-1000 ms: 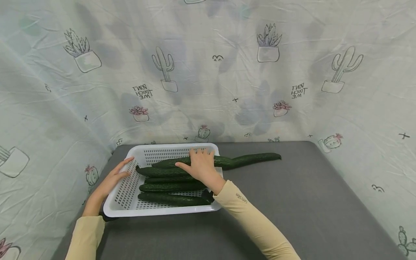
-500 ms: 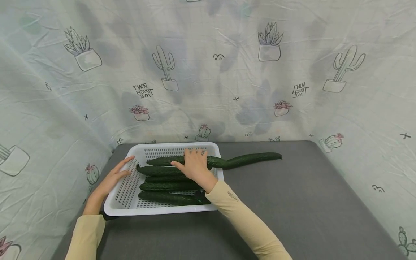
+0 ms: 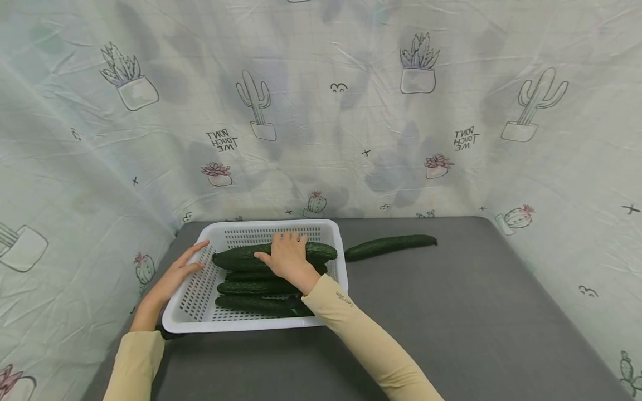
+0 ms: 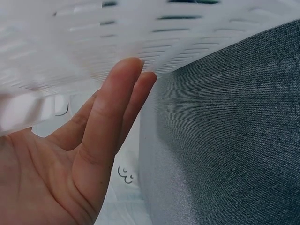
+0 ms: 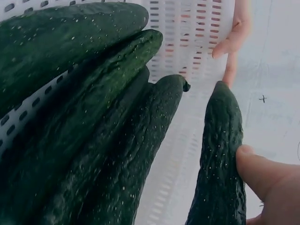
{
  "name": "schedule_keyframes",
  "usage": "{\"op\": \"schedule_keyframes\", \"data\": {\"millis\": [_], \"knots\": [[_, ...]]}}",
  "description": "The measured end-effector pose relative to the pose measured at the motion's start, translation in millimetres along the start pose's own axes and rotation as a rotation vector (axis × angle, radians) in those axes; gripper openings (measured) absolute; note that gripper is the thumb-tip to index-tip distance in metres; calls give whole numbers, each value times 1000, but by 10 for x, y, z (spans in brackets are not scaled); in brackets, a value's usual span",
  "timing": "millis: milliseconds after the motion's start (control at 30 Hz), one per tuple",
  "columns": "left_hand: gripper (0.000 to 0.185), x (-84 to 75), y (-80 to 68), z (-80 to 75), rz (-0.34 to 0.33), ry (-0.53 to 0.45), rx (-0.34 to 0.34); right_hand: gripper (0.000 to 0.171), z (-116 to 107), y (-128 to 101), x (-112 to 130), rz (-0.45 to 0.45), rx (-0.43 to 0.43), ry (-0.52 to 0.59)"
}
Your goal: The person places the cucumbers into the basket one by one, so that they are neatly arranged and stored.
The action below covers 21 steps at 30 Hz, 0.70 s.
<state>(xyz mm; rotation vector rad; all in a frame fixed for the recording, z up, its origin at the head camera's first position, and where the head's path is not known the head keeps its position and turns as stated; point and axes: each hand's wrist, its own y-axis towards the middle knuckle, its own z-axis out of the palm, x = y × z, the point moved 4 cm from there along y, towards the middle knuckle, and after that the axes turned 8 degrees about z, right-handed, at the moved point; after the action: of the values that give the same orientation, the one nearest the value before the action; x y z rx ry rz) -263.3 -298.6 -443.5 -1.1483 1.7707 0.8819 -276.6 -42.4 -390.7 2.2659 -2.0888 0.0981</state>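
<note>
Sliding leftward under the right hand (image 3: 290,259), the top cucumber (image 3: 241,257) now lies wholly inside the white basket (image 3: 200,289); a second ago its far end poked out over the right rim toward the tabletop, and half a second ago it had only partly come in. The grip on it is a loose one: fingers draped over the top, thumb (image 5: 255,166) pressed against the knobbly side, curled round rather than lying flat. From the wrist view the cucumber's tip points at the basket's slotted wall, and the other cucumbers (image 5: 93,140) lie packed together just beside it, four or so in all, lengthwise.

Judging by that, this one is as good as stowed and the hand looks ready to let go.

The left hand (image 3: 173,275) has not moved across the three moments; it rests with straight fingers (image 4: 115,105) against the basket's left outer wall, steadying it, holding nothing.

One lone cucumber (image 3: 390,246) is left on the grey tabletop (image 3: 476,312), just right of the basket and apart from it. Behind everything hangs a pale cloth (image 3: 351,111) printed with cacti.
</note>
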Motion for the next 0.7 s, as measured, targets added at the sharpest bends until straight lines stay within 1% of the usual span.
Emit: {"op": "schedule_keyframes", "data": {"millis": [67, 167, 300, 367, 433, 500, 567, 633, 700], "knots": [[58, -5, -1, 2, -1, -1, -1, 73, 16, 1, 23, 5, 8, 21], [59, -3, 1, -1, 3, -6, 2, 72, 38, -13, 59, 3, 20, 19], [59, 2, 4, -2, -2, -15, 1, 72, 80, -42, 95, -14, 57, -33], [59, 2, 3, -2, -4, -18, 0, 69, 99, -55, 102, -21, 63, -44], [59, -2, -1, 0, -3, -19, 1, 60, 99, -61, 110, -44, 30, -46], [59, -4, -3, 1, -2, -21, 3, 47, 85, -69, 125, -84, -18, -39], [58, -5, -2, 2, -3, -19, -2, 35, 79, -77, 139, -129, -47, -38], [58, -7, 1, 6, -2, -11, -3, 31, 85, -78, 144, -155, -42, -32], [58, -4, 5, 5, -2, 2, -5, 31, 110, -80, 137, -160, 6, -34]]}}
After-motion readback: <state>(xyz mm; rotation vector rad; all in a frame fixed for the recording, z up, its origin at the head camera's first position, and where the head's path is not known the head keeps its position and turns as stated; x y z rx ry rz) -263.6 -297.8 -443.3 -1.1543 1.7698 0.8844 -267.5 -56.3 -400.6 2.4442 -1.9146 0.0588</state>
